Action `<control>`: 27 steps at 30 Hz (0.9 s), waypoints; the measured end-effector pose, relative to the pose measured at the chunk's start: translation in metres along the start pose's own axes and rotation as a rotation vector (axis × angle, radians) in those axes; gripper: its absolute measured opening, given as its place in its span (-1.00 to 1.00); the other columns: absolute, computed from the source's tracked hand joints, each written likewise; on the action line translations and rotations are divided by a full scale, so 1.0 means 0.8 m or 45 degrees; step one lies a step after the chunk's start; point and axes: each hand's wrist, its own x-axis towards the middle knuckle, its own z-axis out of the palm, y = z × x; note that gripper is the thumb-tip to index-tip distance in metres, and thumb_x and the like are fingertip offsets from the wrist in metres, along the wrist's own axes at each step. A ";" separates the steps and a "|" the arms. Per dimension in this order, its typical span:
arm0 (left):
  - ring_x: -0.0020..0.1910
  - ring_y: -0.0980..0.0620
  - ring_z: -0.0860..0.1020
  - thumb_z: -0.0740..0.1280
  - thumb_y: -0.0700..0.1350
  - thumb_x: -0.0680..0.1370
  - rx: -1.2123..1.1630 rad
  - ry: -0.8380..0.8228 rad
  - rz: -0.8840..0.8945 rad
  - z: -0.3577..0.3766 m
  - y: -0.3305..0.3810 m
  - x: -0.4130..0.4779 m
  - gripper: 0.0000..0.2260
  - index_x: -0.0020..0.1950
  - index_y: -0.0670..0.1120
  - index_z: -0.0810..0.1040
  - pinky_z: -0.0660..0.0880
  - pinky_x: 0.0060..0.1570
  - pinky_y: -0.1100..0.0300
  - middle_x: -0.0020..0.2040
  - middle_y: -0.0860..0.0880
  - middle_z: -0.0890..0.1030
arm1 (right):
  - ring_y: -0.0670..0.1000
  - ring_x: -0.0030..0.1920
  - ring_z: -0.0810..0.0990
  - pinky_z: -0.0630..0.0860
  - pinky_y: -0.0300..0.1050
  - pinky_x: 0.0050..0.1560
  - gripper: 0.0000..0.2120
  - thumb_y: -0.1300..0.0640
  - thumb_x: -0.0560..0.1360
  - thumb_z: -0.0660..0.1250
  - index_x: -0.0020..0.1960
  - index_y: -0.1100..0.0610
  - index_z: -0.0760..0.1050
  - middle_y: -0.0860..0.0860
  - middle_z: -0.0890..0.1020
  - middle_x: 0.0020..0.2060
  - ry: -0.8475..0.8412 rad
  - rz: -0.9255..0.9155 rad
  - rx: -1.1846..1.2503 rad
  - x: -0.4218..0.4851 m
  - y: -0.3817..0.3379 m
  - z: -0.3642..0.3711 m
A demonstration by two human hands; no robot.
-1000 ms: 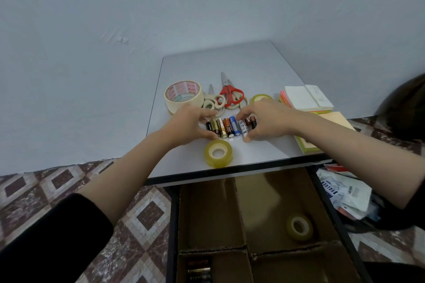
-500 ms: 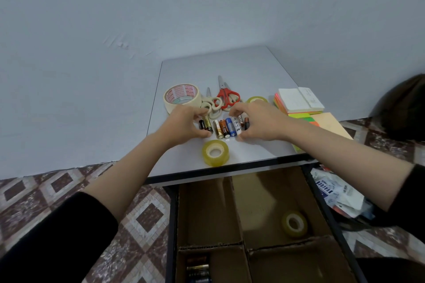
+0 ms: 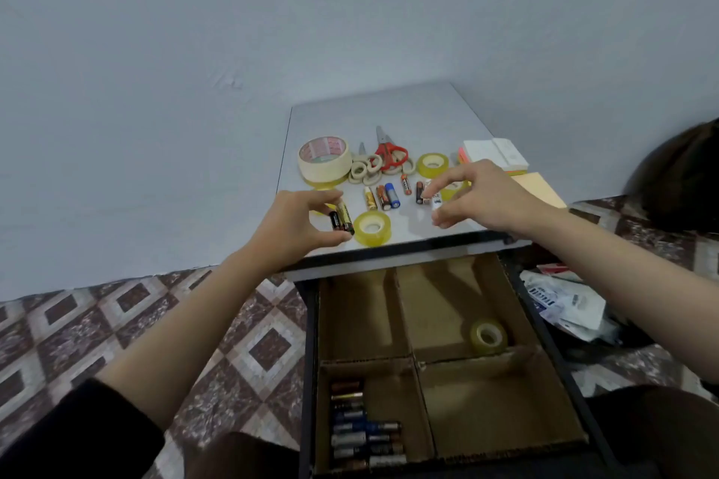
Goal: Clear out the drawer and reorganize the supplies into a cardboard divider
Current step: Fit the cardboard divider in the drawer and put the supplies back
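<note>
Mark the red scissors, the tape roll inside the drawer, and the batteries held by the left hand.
red scissors (image 3: 390,155): head view, on the red handle.
tape roll in drawer (image 3: 475,338): head view, on its yellow ring face.
held batteries (image 3: 344,218): head view, on the gold-black cell's body.
</note>
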 end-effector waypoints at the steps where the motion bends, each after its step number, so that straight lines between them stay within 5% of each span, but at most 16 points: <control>1: 0.05 0.23 0.49 0.53 -0.06 0.34 -0.010 -0.012 0.010 0.003 0.004 -0.015 -0.42 0.32 -0.12 0.47 0.32 0.14 0.38 0.15 -0.02 0.60 | -0.10 -0.44 0.64 0.58 -0.34 -0.30 -0.77 0.45 0.36 0.42 -0.03 0.25 0.58 0.08 0.62 -0.16 -0.034 0.050 0.099 -0.012 0.001 0.002; 6: 0.04 0.26 0.51 0.53 -0.08 0.33 -0.092 -0.158 0.040 0.039 0.013 -0.089 -0.43 0.31 -0.12 0.48 0.34 0.02 0.61 0.14 0.00 0.60 | 0.04 -0.23 0.68 0.65 -0.14 -0.15 -0.92 0.34 0.42 0.39 -0.08 0.30 0.58 0.19 0.64 -0.06 -0.140 0.166 0.453 -0.057 0.033 0.023; 9: 0.07 0.29 0.47 0.52 -0.07 0.36 -0.055 -0.309 -0.003 0.068 0.007 -0.126 -0.42 0.34 -0.10 0.45 0.27 -0.02 0.69 0.19 0.02 0.58 | 0.03 -0.27 0.68 0.64 -0.16 -0.21 -0.91 0.39 0.44 0.35 -0.07 0.29 0.56 0.21 0.62 -0.09 -0.134 0.217 0.462 -0.078 0.060 0.037; 13: 0.16 0.19 0.51 0.49 -0.03 0.39 -0.001 -0.569 -0.064 0.110 -0.004 -0.159 -0.43 0.37 -0.06 0.43 0.34 0.07 0.51 0.25 0.01 0.55 | -0.02 -0.37 0.66 0.59 -0.26 -0.38 -0.76 0.50 0.40 0.33 -0.01 0.26 0.48 0.14 0.56 -0.14 -0.118 0.310 0.470 -0.102 0.094 0.064; 17: 0.16 0.14 0.51 0.47 -0.02 0.42 -0.017 -0.798 -0.105 0.147 -0.013 -0.172 -0.52 0.31 -0.02 0.49 0.39 0.14 0.33 0.22 0.03 0.56 | 0.06 -0.34 0.65 0.64 -0.16 -0.31 -0.73 0.54 0.39 0.31 -0.01 0.25 0.48 0.19 0.56 -0.14 -0.232 0.483 0.546 -0.112 0.127 0.090; 24: 0.29 0.03 0.43 0.43 -0.05 0.46 0.229 -0.954 0.036 0.196 -0.032 -0.154 -0.51 0.35 -0.11 0.44 0.35 0.28 0.19 0.32 -0.04 0.48 | 0.04 -0.36 0.65 0.64 -0.14 -0.28 -0.74 0.52 0.40 0.32 0.02 0.27 0.48 0.19 0.55 -0.17 -0.282 0.557 0.532 -0.099 0.150 0.110; 27: 0.20 0.01 0.48 0.42 -0.05 0.46 0.240 -0.887 0.041 0.206 -0.035 -0.143 -0.62 0.26 -0.09 0.53 0.40 0.19 0.16 0.22 -0.02 0.55 | 0.04 -0.38 0.65 0.64 -0.15 -0.30 -0.73 0.51 0.40 0.32 0.05 0.28 0.48 0.22 0.55 -0.18 -0.314 0.556 0.525 -0.092 0.152 0.110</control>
